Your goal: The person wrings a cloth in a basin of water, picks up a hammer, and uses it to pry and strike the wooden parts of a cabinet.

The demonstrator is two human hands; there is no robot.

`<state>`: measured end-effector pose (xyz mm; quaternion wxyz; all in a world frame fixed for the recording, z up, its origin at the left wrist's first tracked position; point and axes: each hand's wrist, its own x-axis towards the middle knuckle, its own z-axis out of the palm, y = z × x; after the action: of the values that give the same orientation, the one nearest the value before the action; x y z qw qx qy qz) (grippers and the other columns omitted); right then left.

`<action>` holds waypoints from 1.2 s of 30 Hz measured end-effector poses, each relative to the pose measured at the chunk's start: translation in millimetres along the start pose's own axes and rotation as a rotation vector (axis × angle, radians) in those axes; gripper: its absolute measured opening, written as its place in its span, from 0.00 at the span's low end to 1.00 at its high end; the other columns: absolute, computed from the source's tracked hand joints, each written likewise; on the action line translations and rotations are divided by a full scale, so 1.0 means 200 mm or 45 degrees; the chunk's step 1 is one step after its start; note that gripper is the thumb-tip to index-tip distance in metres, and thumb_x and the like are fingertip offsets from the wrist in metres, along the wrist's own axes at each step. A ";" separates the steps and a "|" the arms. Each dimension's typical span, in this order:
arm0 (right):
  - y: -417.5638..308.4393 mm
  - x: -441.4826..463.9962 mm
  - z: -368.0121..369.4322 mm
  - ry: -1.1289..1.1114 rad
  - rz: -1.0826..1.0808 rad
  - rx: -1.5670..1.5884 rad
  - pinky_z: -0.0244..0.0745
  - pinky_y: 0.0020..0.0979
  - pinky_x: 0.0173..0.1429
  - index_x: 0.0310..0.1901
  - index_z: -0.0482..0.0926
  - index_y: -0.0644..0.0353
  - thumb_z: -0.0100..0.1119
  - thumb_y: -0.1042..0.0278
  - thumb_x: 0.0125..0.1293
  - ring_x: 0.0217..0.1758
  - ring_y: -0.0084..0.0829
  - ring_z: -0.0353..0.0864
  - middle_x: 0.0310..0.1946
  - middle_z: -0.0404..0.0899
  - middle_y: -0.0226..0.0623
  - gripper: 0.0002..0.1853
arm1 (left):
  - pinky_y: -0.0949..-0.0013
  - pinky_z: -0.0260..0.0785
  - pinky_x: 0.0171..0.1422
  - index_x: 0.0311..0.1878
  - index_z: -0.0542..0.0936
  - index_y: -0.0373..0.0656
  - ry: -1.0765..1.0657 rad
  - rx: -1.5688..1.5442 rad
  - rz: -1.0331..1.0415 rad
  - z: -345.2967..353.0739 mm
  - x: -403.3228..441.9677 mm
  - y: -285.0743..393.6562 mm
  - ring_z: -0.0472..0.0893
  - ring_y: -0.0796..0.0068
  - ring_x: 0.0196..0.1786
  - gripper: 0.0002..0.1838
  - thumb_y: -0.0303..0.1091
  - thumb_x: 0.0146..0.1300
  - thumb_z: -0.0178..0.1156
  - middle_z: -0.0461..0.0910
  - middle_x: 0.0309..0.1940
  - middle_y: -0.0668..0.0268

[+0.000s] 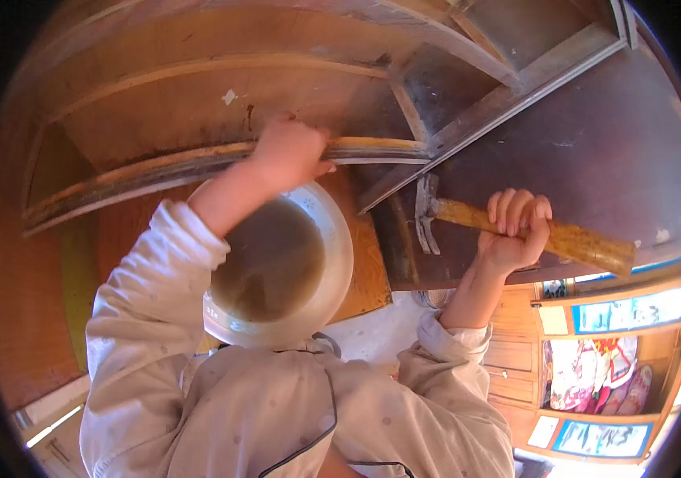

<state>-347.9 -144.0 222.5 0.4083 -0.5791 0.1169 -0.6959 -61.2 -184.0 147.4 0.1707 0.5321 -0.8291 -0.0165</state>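
My right hand (521,227) is closed around the wooden handle of a claw hammer (461,213). The hammer's metal head points left, beside the dark wooden panel. My left hand (289,151) is curled at the worn front rail (372,144) of a wooden shelf. Its fingers are partly hidden and slightly blurred, so I cannot make out what they hold, if anything. Under my left forearm stands a white basin (342,247) with murky brown water in it.
The wooden cabinet's back board (157,103) carries stains and a pale patch. A large dark panel (579,143) fills the right side. Lower right, a lighter wooden cabinet (512,342) holds patterned fabric (579,370). The basin stands close to my body.
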 end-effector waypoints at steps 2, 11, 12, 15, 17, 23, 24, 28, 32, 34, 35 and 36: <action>0.04 0.08 0.01 -0.169 -0.028 0.019 0.55 0.26 0.23 0.22 0.64 0.53 0.50 0.67 0.67 0.16 0.21 0.56 0.14 0.59 0.26 0.15 | 0.52 0.56 0.73 0.65 0.66 0.33 0.088 -0.105 0.058 -0.03 -0.02 0.12 0.72 0.48 0.63 0.43 0.49 0.52 0.71 0.75 0.57 0.45; 0.39 0.45 -0.02 -0.208 -0.187 -0.006 0.66 0.29 0.27 0.27 0.66 0.59 0.47 0.77 0.63 0.19 0.21 0.60 0.16 0.62 0.28 0.07 | 0.61 0.66 0.65 0.71 0.57 0.31 -0.113 -1.629 -0.088 0.06 0.64 0.27 0.75 0.63 0.58 0.39 0.28 0.58 0.62 0.75 0.58 0.52; 0.43 0.47 -0.02 -0.204 -0.190 0.056 0.67 0.29 0.27 0.28 0.67 0.60 0.46 0.77 0.61 0.19 0.21 0.60 0.17 0.63 0.29 0.05 | 0.64 0.67 0.62 0.71 0.59 0.32 -0.062 -1.748 -0.224 0.10 0.74 0.26 0.76 0.66 0.56 0.37 0.26 0.58 0.61 0.77 0.55 0.54; 0.50 0.49 -0.04 -0.159 -0.231 -0.133 0.63 0.29 0.27 0.23 0.63 0.57 0.44 0.74 0.63 0.17 0.23 0.57 0.14 0.59 0.28 0.10 | 0.71 0.70 0.53 0.69 0.65 0.36 0.068 -1.900 -0.497 0.20 0.91 0.24 0.77 0.73 0.49 0.32 0.23 0.59 0.58 0.80 0.50 0.60; 0.53 0.50 -0.08 -0.198 -0.232 -0.111 0.63 0.29 0.27 0.23 0.62 0.57 0.43 0.74 0.63 0.17 0.22 0.57 0.14 0.59 0.28 0.10 | 0.77 0.70 0.46 0.66 0.71 0.38 0.081 -1.760 -0.501 0.20 0.93 0.25 0.76 0.77 0.43 0.27 0.24 0.60 0.56 0.80 0.47 0.62; 0.56 0.47 -0.14 -0.241 -0.203 -0.046 0.64 0.29 0.28 0.22 0.60 0.56 0.43 0.75 0.63 0.17 0.22 0.57 0.14 0.59 0.28 0.11 | 0.72 0.71 0.46 0.61 0.76 0.40 0.124 -1.673 -0.400 0.31 0.95 0.19 0.77 0.76 0.44 0.24 0.23 0.58 0.60 0.81 0.44 0.65; 0.57 0.46 -0.14 -0.245 -0.207 -0.029 0.64 0.29 0.28 0.22 0.60 0.56 0.44 0.75 0.63 0.18 0.22 0.57 0.14 0.59 0.28 0.11 | 0.72 0.71 0.46 0.61 0.76 0.40 0.154 -1.681 -0.426 0.32 0.94 0.19 0.77 0.76 0.43 0.24 0.23 0.58 0.61 0.81 0.44 0.64; 0.56 0.45 -0.16 -0.266 -0.237 -0.041 0.64 0.29 0.28 0.21 0.60 0.57 0.44 0.74 0.63 0.18 0.22 0.58 0.14 0.60 0.29 0.12 | 0.72 0.71 0.46 0.61 0.75 0.37 0.226 -1.653 -0.454 0.30 0.91 0.24 0.77 0.75 0.41 0.25 0.24 0.58 0.62 0.81 0.43 0.63; 0.56 0.43 -0.17 -0.280 -0.305 -0.093 0.66 0.30 0.30 0.22 0.61 0.57 0.45 0.74 0.63 0.20 0.23 0.60 0.16 0.61 0.30 0.11 | 0.72 0.71 0.46 0.61 0.75 0.35 0.210 -1.523 -0.362 0.32 0.95 0.19 0.78 0.75 0.40 0.25 0.24 0.58 0.63 0.82 0.41 0.63; 0.53 0.41 -0.18 -0.259 -0.304 -0.129 0.67 0.30 0.33 0.24 0.63 0.58 0.47 0.73 0.63 0.22 0.24 0.64 0.18 0.64 0.31 0.10 | 0.71 0.71 0.46 0.60 0.76 0.36 0.215 -1.462 -0.310 0.33 0.96 0.18 0.78 0.75 0.39 0.24 0.24 0.58 0.63 0.82 0.40 0.62; 0.51 0.40 -0.18 -0.229 -0.276 -0.116 0.69 0.30 0.35 0.25 0.64 0.59 0.50 0.72 0.64 0.24 0.25 0.66 0.19 0.67 0.33 0.10 | 0.71 0.71 0.46 0.59 0.77 0.36 0.227 -1.440 -0.289 0.34 0.96 0.19 0.78 0.75 0.39 0.24 0.24 0.58 0.63 0.82 0.39 0.62; 0.48 0.39 -0.18 -0.203 -0.244 -0.098 0.70 0.30 0.37 0.27 0.65 0.59 0.53 0.72 0.65 0.26 0.26 0.69 0.21 0.69 0.34 0.10 | 0.71 0.72 0.46 0.59 0.77 0.36 0.242 -1.413 -0.295 0.34 0.96 0.20 0.78 0.75 0.38 0.23 0.24 0.58 0.63 0.82 0.39 0.62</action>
<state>-339.1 -271.3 206.7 0.3255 -0.6563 0.0548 -0.6785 -188.5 -347.2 141.9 0.4951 0.4493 -0.6137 -0.4199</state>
